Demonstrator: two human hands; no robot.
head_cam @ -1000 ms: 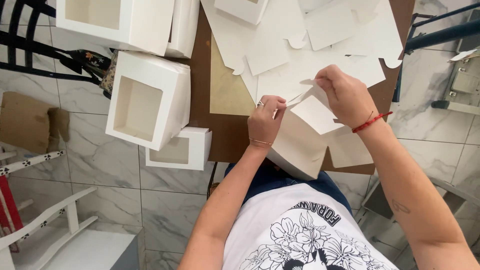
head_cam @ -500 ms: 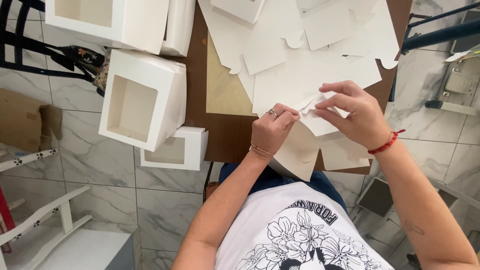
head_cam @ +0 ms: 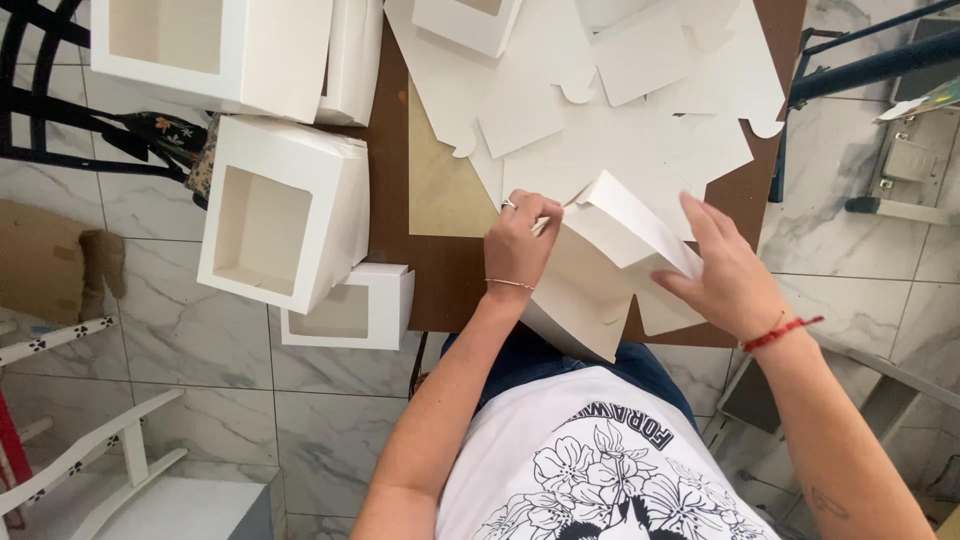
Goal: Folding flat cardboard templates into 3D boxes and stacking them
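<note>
- My left hand [head_cam: 520, 243] is curled tight, fingers pinched on the left edge of the half-folded white cardboard box [head_cam: 590, 285].
- My right hand [head_cam: 725, 275] is mostly open, fingers spread and flat, pressing the box's right flap.
- The box sits at the near edge of the brown table [head_cam: 450, 285], tilted, its lower corner hanging over my lap.
- Flat white box blanks [head_cam: 620, 110] lie spread beyond it.
- To the left stands a finished white window box [head_cam: 285, 210], with a smaller one [head_cam: 355, 305] just below.
</note>
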